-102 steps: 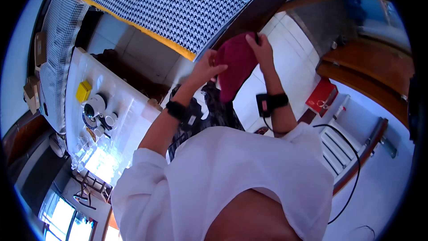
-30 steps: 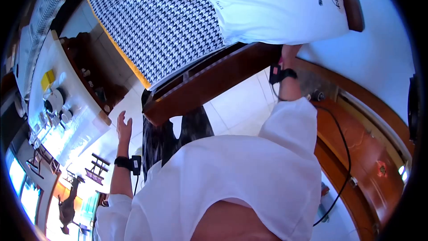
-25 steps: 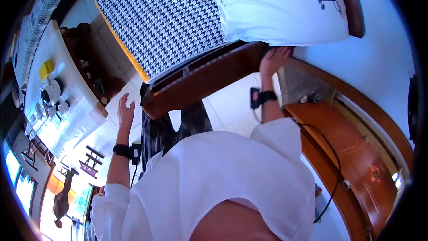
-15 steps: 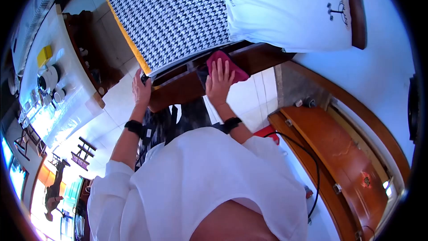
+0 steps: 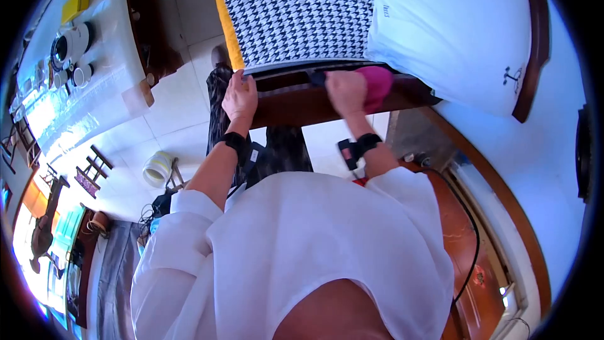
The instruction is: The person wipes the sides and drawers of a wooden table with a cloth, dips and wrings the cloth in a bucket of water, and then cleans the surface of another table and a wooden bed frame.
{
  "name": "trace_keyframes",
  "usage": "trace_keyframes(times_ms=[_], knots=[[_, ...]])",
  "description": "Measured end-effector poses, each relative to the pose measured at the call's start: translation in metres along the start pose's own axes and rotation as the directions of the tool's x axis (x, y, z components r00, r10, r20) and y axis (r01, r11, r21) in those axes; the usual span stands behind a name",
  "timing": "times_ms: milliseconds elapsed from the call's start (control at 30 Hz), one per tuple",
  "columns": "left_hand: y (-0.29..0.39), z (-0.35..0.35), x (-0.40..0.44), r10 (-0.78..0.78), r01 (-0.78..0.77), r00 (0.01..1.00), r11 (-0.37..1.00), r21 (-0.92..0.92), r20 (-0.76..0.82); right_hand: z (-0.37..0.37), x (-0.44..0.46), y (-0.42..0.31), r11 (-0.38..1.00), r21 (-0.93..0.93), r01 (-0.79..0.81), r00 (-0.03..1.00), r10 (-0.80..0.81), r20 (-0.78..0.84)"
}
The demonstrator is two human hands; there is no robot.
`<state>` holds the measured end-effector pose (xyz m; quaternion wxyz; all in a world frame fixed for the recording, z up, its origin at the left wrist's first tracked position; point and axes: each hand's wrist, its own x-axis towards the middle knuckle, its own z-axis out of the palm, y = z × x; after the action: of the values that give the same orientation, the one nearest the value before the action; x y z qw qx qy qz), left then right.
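A dark wooden bench rail (image 5: pixel 296 108) runs beside the houndstooth cover (image 5: pixel 296 12). My right hand (image 5: pixel 346 92), slightly blurred, is closed round a magenta cloth (image 5: pixel 379 85), which sticks out to its right against the top of the rail. A dark part of the cloth shows at the left of that hand. Near the yellow edge (image 5: pixel 228 19) of the cover, my left hand (image 5: pixel 240 97) rests at the rail's left end with its fingers bent together. Whatever lies between those fingers is too small to make out.
White fabric (image 5: pixel 453 31) with a printed tree covers the seat at the right. On the left, a table (image 5: pixel 119 69) bears a kettle (image 5: pixel 74 43), cups and a yellow box (image 5: pixel 75 6). A white bucket (image 5: pixel 157 169) and small stools stand on the floor. An orange wooden panel (image 5: pixel 469 245) is lower right.
Since half a second ago, the view has shifted, bringing the bucket into sight. My right hand has gone from lying spread on the cloth to gripping it. My left hand's fingers have bent at the rail.
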<state>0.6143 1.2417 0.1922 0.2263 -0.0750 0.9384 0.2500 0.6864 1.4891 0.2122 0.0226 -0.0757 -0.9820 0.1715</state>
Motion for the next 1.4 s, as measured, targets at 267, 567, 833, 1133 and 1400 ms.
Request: trace_keyframes(times_ms=[267,567,833,1133,1400], knots=[[-0.008,0.003,0.003,0.026,-0.025,0.999,0.998,-0.065,0.027,0.044,0.006,-0.118,0.956,0.281,0.088,0.996,-0.091,-0.003],[-0.125,-0.038,0.054,-0.170,0.254,0.961,0.857,-0.448,0.218,-0.003,0.047,-0.022,0.923,-0.343,-0.174,0.506,0.383,0.773],[-0.212,-0.096,0.036,-0.375,0.380,0.918,0.738,-0.558,0.130,0.103,0.052,-0.041,0.908,-0.363,-0.211,0.176,0.400,0.899],[-0.235,-0.076,-0.009,-0.470,0.507,0.854,0.661,-0.554,0.221,0.131,0.059,-0.098,0.976,-0.087,-0.201,0.151,0.119,0.981],[-0.252,-0.087,-0.004,-0.475,0.512,0.853,0.685,-0.518,0.215,0.003,0.015,-0.129,0.961,0.271,-0.050,0.801,-0.123,0.585]])
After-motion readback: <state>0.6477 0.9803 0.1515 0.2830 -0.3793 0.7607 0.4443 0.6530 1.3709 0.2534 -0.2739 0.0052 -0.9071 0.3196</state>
